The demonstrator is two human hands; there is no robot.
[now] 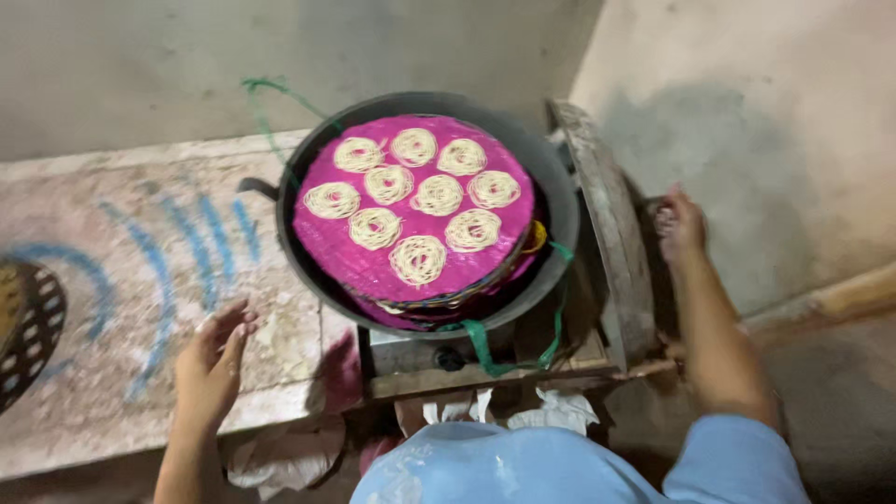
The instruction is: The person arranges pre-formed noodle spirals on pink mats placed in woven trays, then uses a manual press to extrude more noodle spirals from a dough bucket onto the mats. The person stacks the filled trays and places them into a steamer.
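The left hand [210, 359] is laid open on the worktop [112, 280] near its front edge, gripping nothing. The right hand [679, 222] is closed on a round lid [611, 233] (stood on edge) beside the pot [551, 187] of noodle nests [417, 259] on pink trays [327, 238].

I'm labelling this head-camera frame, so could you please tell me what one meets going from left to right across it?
Dark perforated disc → blue painted arcs on the stone counter → left hand → dark pot holding the pink tray of noodle nests → upright lid → right hand.
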